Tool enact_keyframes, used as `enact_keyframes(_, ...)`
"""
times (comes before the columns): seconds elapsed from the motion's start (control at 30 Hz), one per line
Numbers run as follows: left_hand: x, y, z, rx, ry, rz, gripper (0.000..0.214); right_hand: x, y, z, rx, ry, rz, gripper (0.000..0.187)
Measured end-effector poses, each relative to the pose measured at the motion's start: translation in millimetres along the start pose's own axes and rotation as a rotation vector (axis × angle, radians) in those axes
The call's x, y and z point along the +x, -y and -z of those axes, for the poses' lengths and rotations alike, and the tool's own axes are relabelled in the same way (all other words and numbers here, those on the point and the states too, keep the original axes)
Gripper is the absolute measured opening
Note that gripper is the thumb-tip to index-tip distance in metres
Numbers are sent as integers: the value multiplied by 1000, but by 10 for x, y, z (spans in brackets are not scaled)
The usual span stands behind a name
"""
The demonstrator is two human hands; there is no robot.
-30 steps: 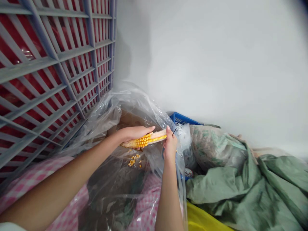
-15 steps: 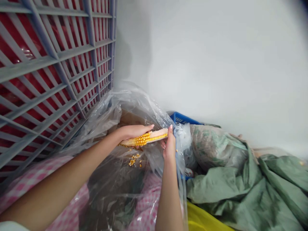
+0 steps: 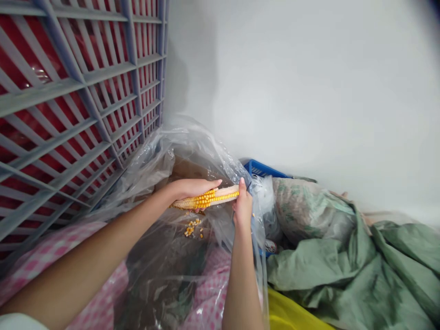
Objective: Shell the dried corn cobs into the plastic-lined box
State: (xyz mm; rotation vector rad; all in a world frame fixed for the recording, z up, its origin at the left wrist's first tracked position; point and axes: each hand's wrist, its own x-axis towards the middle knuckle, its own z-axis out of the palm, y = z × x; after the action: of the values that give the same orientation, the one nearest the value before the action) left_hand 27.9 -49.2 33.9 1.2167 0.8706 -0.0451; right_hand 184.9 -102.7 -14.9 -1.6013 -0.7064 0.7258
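Observation:
A corn cob point(image 3: 209, 198), partly stripped with yellow kernels left in its middle, lies level over a clear plastic sheet point(image 3: 172, 238). My left hand point(image 3: 187, 188) wraps over the cob's left part, fingers laid along its top. My right hand point(image 3: 242, 207) is closed at the cob's bare right end, thumb up against it, with a thin dark tool poking out by the thumb. Loose kernels point(image 3: 191, 228) lie on the plastic just below the cob.
A grey plastic crate wall point(image 3: 75, 91) with red behind it stands at the left. A white wall point(image 3: 309, 91) is behind. A blue basket point(image 3: 263, 169), green woven sacks point(image 3: 343, 256), pink checked cloth point(image 3: 51, 256) and a yellow bag point(image 3: 288, 314) surround the plastic.
My right thumb shifted slightly along the cob's bare end and the dark tool tip shows again; the cob and my left hand stayed nearly still.

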Motion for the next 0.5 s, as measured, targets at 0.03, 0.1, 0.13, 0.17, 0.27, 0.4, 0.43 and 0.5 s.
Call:
enact_keyframes(0.03,-1,-1,-6,13,-12,-7,56,11,-23,9,-28,-4,22,39)
enact_keyframes(0.1,-1,-5,-23,42,-40,-27,57,31,-60,24,-65,-13,48,40)
enact_keyframes(0.13,0,-8,-30,57,-52,-33,57,37,-71,29,-73,-16,53,41)
enact_keyframes(0.17,2,-11,-36,77,-59,-35,58,40,-76,32,-74,-16,52,42)
enact_keyframes(0.27,17,-27,-29,201,-108,-93,61,26,-55,32,-40,7,16,45)
enact_keyframes(0.4,46,-50,34,434,-216,-246,62,-18,28,22,75,121,-76,51)
enact_keyframes(0.43,51,-53,50,462,-211,-264,63,-26,51,21,102,140,-81,51)
enact_keyframes(0.5,60,-55,72,494,-180,-287,65,-36,90,23,137,149,-70,50)
